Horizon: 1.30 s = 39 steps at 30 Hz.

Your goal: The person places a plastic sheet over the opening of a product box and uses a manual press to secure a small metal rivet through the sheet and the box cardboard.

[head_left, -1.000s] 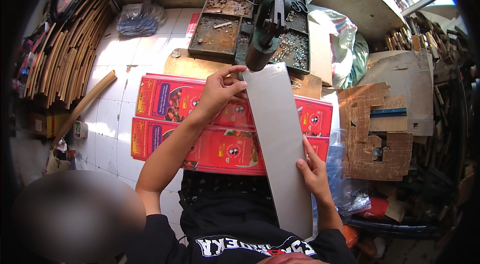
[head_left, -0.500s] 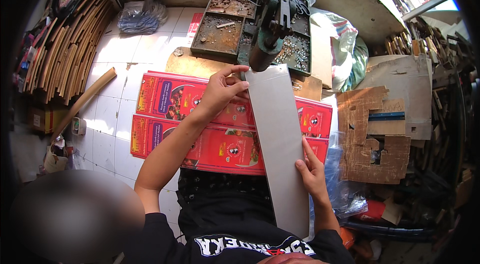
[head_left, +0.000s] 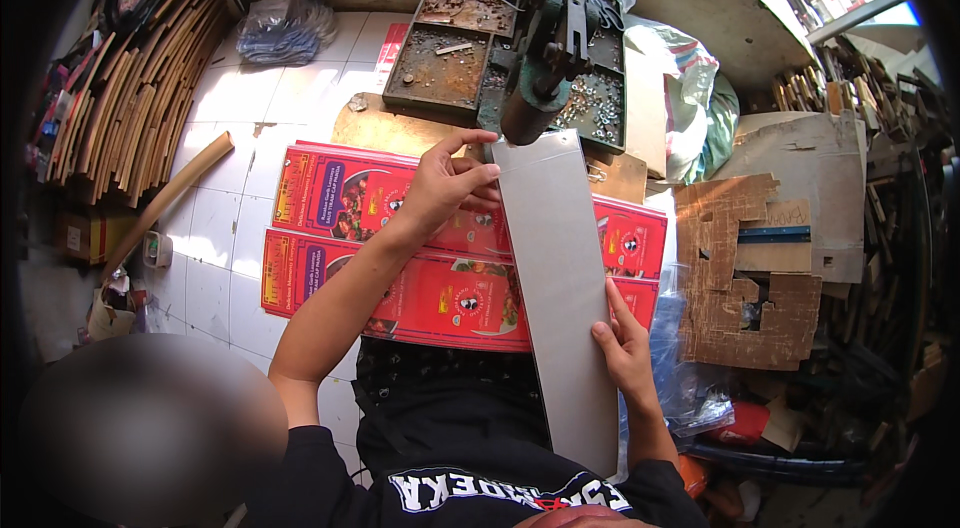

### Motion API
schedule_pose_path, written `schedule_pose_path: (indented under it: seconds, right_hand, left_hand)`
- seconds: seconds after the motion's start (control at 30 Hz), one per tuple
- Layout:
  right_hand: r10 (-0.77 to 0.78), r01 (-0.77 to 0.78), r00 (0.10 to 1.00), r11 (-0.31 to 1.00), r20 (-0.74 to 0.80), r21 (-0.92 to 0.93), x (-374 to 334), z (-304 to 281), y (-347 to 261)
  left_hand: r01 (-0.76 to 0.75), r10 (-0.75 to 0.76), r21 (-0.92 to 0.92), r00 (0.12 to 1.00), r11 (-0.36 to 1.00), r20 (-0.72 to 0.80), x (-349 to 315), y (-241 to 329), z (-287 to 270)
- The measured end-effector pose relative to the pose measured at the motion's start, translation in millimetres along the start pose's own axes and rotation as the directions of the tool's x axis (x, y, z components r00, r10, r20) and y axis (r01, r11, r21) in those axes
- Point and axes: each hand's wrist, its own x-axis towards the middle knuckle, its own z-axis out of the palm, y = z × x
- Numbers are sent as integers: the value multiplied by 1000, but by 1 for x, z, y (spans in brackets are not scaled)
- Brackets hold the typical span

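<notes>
A long grey cardboard strip point(head_left: 556, 258) runs from my lap up to the green metal bench press point(head_left: 535, 93), its far end at the foot of the press column. My left hand point(head_left: 455, 178) grips the strip's left edge near that end, thumb on top and index finger stretched toward the far corner. Lower down, my right hand point(head_left: 627, 343) holds the right edge, its thumb on the upper face and the other fingers partly hidden. Below the strip lie red printed cardboard sheets point(head_left: 430, 298) in two overlapping rows. Small holes show near the strip's far corner.
Around the press, a compartmented metal tray point(head_left: 440, 108) holds small metal pieces. Stacked boards point(head_left: 150, 88) lean at the left beside a curved strip point(head_left: 170, 198). Cut brown cardboard point(head_left: 700, 298) lies right, near clear plastic point(head_left: 690, 393). A blurred round shape point(head_left: 155, 428) fills the lower left.
</notes>
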Motion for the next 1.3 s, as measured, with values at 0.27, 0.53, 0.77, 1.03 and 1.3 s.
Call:
schedule_pose_path:
  seconds: [0.27, 0.53, 0.77, 1.03, 1.3]
  right_hand:
    - [64, -64, 998, 998, -5, -26, 1, -1, -6]
    - [121, -122, 993, 990, -19, -71, -4, -3, -11]
    - [179, -179, 984, 978, -8, -109, -7, -8, -20]
    - [124, -127, 992, 989, -34, -74, -6, -2, -22]
    - [71, -78, 994, 993, -81, -86, -29, -2, -8]
  left_hand:
    - [18, -18, 3, 1000, 1000, -19, 4, -1, -2]
    - [71, -71, -1, 997, 997, -24, 2, 2, -1]
    - [88, -88, 9, 995, 996, -39, 0, 0, 0]
    - [56, -55, 16, 998, 998, -18, 1, 3, -3]
    - [55, -59, 32, 989, 998, 133, 1, -3, -9]
